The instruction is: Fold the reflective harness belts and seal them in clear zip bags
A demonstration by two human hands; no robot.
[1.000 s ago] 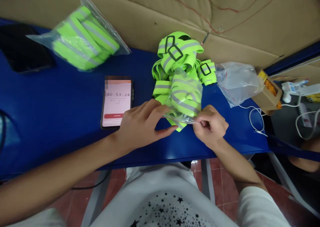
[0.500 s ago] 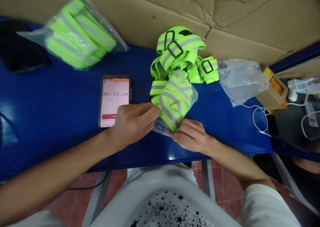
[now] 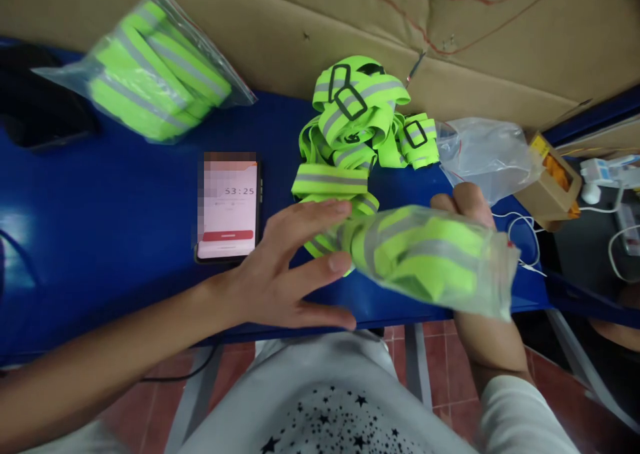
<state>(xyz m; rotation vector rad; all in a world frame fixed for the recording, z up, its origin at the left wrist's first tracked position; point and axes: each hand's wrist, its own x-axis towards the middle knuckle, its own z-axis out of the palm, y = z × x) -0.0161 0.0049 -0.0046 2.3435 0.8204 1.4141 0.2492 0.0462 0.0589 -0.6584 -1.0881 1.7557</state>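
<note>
A clear zip bag (image 3: 425,257) packed with a folded neon yellow-green reflective strap is lifted over the front of the table, lying sideways with its zip end to the right. My right hand (image 3: 467,207) is closed on it from behind; the bag hides most of the fingers. My left hand (image 3: 280,274) is open, fingers spread, at the bag's left end; whether the fingertips touch it I cannot tell. Just behind both hands lies a pile of loose reflective straps (image 3: 360,107) with black buckles.
A phone (image 3: 227,214) showing a timer lies left of the straps. Another filled zip bag (image 3: 160,74) leans at the back left. To the right are empty clear bags (image 3: 490,151), a cardboard box (image 3: 550,181) and a white cable (image 3: 533,231). Cardboard (image 3: 280,27) lines the table's back.
The filled bag has swung up and right in my right hand, its zip end turning from near me to the right. My left hand has let go and spread its fingers.
</note>
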